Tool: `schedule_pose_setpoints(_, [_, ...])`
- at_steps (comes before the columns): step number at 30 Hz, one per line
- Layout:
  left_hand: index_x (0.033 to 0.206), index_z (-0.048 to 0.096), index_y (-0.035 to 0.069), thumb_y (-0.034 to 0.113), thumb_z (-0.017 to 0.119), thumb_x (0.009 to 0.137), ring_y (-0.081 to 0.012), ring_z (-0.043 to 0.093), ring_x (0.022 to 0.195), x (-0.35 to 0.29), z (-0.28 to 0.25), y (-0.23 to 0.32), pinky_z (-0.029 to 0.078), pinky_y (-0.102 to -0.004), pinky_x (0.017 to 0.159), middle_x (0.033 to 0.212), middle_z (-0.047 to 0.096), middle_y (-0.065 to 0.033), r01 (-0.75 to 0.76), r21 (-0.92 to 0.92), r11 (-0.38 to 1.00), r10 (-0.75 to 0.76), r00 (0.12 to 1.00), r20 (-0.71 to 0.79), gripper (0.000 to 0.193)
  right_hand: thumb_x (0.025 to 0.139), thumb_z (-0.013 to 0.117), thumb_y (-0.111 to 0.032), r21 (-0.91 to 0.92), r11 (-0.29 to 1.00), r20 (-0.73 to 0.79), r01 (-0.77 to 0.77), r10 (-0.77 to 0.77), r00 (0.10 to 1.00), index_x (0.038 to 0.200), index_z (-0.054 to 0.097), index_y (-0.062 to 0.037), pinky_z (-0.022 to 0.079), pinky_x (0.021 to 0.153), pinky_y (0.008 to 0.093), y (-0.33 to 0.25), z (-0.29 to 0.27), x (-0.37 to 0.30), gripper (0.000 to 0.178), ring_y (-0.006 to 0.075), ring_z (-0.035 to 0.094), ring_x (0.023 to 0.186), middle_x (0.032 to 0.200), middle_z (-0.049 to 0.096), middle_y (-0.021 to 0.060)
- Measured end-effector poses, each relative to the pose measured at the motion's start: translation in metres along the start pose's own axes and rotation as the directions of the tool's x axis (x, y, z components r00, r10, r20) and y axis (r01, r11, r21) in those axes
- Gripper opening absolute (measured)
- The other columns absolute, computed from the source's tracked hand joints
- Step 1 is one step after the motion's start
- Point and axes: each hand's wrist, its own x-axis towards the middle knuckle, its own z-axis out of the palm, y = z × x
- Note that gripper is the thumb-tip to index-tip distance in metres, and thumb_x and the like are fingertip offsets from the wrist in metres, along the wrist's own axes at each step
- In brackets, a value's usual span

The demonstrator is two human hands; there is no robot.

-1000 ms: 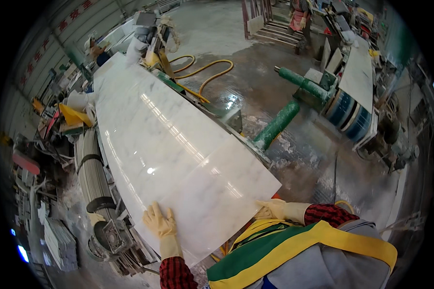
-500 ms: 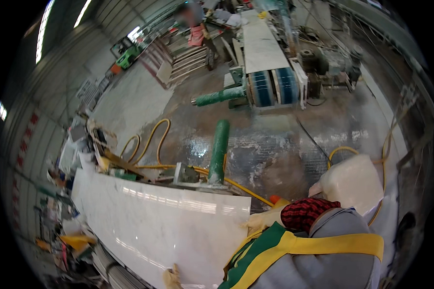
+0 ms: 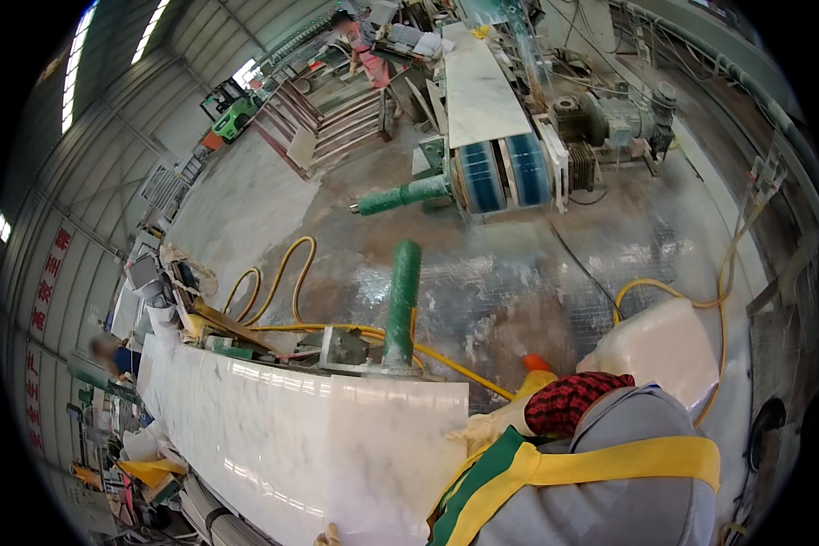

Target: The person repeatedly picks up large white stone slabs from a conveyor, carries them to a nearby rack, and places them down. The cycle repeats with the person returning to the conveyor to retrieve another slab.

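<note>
A glossy white marble slab with faint grey veins lies at the lower middle, its right edge beside my right hand. My right hand, in a cream glove below a red-and-black checked cuff, is closed at that edge; the sleeve hides part of it. Only gloved fingertips of my left hand show, against the slab at the bottom edge, and their grip is cut off. Left of a straight seam lies a second marble slab. Just beyond the right glove is a yellow object with an orange tip.
Behind the slabs stands a green post; a yellow hose loops over the wet floor. A white block sits at right. Further off are a belt machine with a slab, motors, a forklift and a person.
The view has shifted slightly. A seam now shows between two slabs where one surface appeared before. My left hand has slipped lower, mostly out of view; my right hand stays by the slab's edge.
</note>
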Motion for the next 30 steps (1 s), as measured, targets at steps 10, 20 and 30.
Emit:
schedule_pose_setpoints(10, [0.136, 0.054, -0.004, 0.046, 0.05, 0.104, -0.0356, 0.051, 0.127, -0.013, -0.027, 0.031, 0.041, -0.0478, 0.105, 0.135, 0.055, -0.0275, 0.021, -0.073, 0.997, -0.015, 0.997, 0.082, 0.059, 0.102, 0.065, -0.029, 0.05, 0.969, -0.011, 0.241, -0.24, 0.971, 0.129, 0.063, -0.0039, 0.05, 0.096, 0.0386, -0.005, -0.055, -0.021, 0.037, 0.0236, 0.064, 0.105, 0.118, 0.07, 0.0088])
schedule_pose_setpoints(20, [0.082, 0.069, -0.004, 0.062, 0.066, 0.091, -0.0206, 0.056, 0.062, 0.014, -0.13, 0.343, 0.046, -0.0415, 0.057, 0.068, 0.063, -0.0111, -0.112, -0.246, 0.963, 0.068, 0.981, -0.182, 0.067, 0.097, 0.071, -0.021, 0.147, 0.932, -0.526, 0.332, -0.211, 0.824, 0.137, 0.062, -0.0065, 0.046, 0.109, 0.0371, -0.152, -0.238, -0.02, 0.044, 0.0213, 0.061, 0.124, 0.132, 0.067, 0.0097])
schedule_pose_setpoints(30, [0.099, 0.076, -0.003, 0.068, 0.043, 0.099, -0.0349, 0.07, 0.081, 0.088, -0.049, 0.656, 0.051, -0.0446, 0.077, 0.085, 0.075, -0.0195, -0.307, -0.203, 0.93, 0.296, 0.951, -0.086, 0.078, 0.092, 0.074, -0.026, -0.007, 0.943, -0.907, 0.331, -0.145, 0.395, 0.122, 0.068, -0.0023, 0.052, 0.098, 0.041, -0.413, -0.428, -0.139, 0.039, 0.0265, 0.066, 0.111, 0.12, 0.071, 0.0149])
